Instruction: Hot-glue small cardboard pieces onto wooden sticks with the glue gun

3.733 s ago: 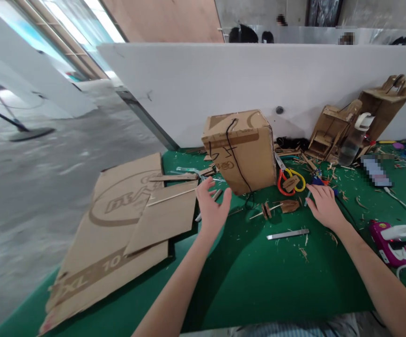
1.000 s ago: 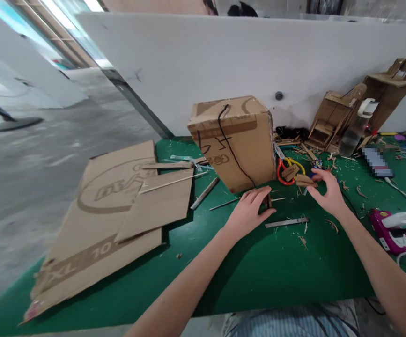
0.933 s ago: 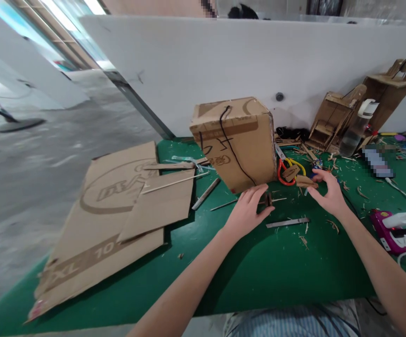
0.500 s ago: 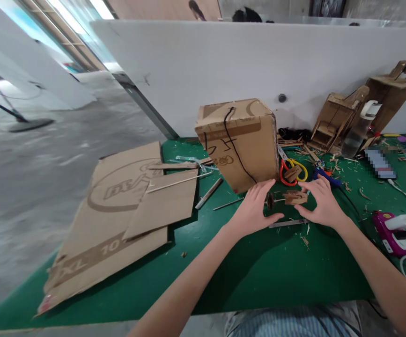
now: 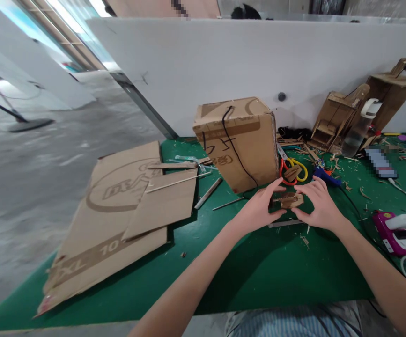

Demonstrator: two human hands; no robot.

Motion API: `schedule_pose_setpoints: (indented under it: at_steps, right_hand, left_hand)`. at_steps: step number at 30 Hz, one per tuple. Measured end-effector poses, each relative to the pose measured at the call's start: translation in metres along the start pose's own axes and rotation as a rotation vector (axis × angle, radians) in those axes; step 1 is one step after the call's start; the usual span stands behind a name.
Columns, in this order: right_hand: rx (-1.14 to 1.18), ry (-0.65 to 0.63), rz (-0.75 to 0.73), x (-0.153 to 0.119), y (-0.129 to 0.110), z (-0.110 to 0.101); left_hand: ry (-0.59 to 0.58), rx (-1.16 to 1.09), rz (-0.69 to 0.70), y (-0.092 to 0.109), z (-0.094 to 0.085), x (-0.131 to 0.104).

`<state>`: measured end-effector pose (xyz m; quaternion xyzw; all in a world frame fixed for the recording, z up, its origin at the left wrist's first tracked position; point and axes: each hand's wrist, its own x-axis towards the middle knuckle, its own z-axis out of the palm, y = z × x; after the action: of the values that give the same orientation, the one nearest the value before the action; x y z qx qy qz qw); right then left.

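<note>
Between my two hands is a small brown cardboard bracket [image 5: 291,201] with a thin stick running out of its left side. My right hand [image 5: 318,203] pinches the bracket's right end, thumb below and fingertips above. At its left, my left hand [image 5: 254,210] curls thumb and fingers around the end of the stick, where a dark disc is mostly hidden by the fingers. Just behind the hands stands a tall cardboard box [image 5: 239,145] with a black cord down its front. Scissors with red and yellow handles [image 5: 303,169] lie beside it, a cardboard scrap on them.
Flat cardboard sheets [image 5: 118,196] cover the left of the green table [image 5: 259,276]. A blue glue gun [image 5: 329,178], a phone [image 5: 380,163], a water bottle [image 5: 359,131] and a magenta power strip [image 5: 387,234] are at right. A white partition [image 5: 174,61] rises behind.
My right hand has moved left with the bracket, closer to my left hand. Less of the stick and disc shows between them now.
</note>
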<state>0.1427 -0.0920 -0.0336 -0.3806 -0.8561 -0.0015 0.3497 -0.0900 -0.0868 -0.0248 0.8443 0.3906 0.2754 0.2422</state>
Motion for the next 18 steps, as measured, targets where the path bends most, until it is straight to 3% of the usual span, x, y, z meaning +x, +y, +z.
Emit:
schedule_pose_setpoints:
  at_steps: [9,13,18]
  right_hand:
    - [0.08,0.005,0.036,-0.0022,0.0034,0.003]
    - [0.231,0.014,0.15,-0.0038,0.0041,0.002]
    - [0.542,0.116,0.323,-0.0041,0.0044,0.0083]
  left_hand:
    - [0.036,-0.2,-0.054,0.0009,0.0003,-0.0016]
    - [0.114,-0.272,-0.094,-0.0024,-0.0004,-0.0021]
    - [0.182,-0.391,-0.134,-0.0041,-0.001,-0.0018]
